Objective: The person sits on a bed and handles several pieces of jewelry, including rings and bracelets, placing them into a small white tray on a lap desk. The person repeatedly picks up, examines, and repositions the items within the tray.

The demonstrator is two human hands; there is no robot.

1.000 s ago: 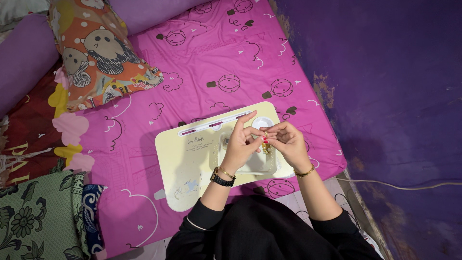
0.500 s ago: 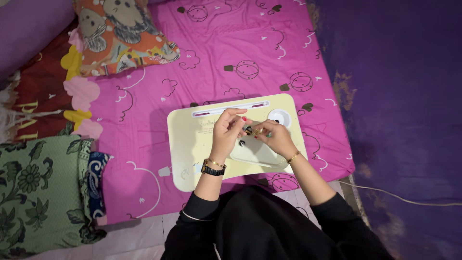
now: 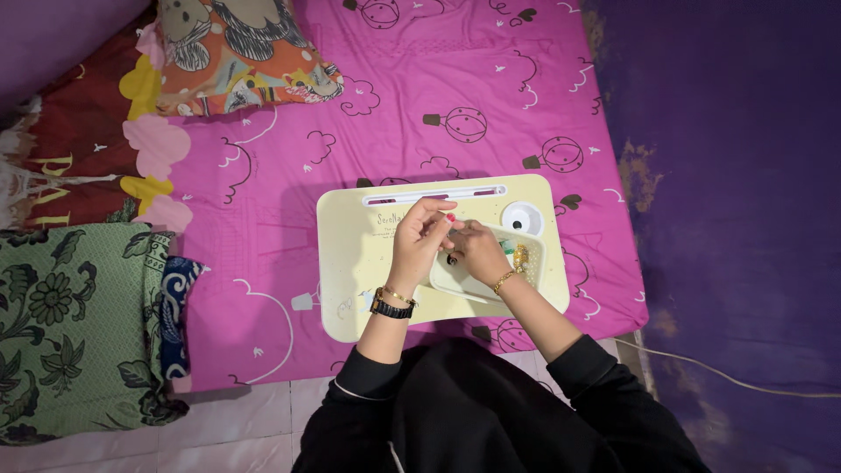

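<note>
We recorded both hands over a pale yellow lap tray (image 3: 350, 263) that stood on a bed with a pink sheet (image 3: 263, 158). A clear shallow dish (image 3: 464, 282) lay on the tray's right half. The left hand (image 3: 419, 241) hovered above the dish's left edge, its fingers (image 3: 435, 213) curled together, nails red. We could not tell whether they pinched anything. The right hand (image 3: 479, 250) lay just beside it, touching or nearly touching, fingers bent down toward the dish. Between the two hands we saw a small dark bead (image 3: 452, 259), too small to describe further; which fingers held it was unclear. At the dish's right end lay small gold pieces (image 3: 521, 256) and a green speck (image 3: 507, 249), shape indistinct. A white round recess (image 3: 523, 217) sat at the tray's upper right corner, and a long slot (image 3: 434, 194) ran along its far edge. The left wrist carried a black watch (image 3: 389, 307); the right wrist carried a gold bangle (image 3: 505, 280).
</note>
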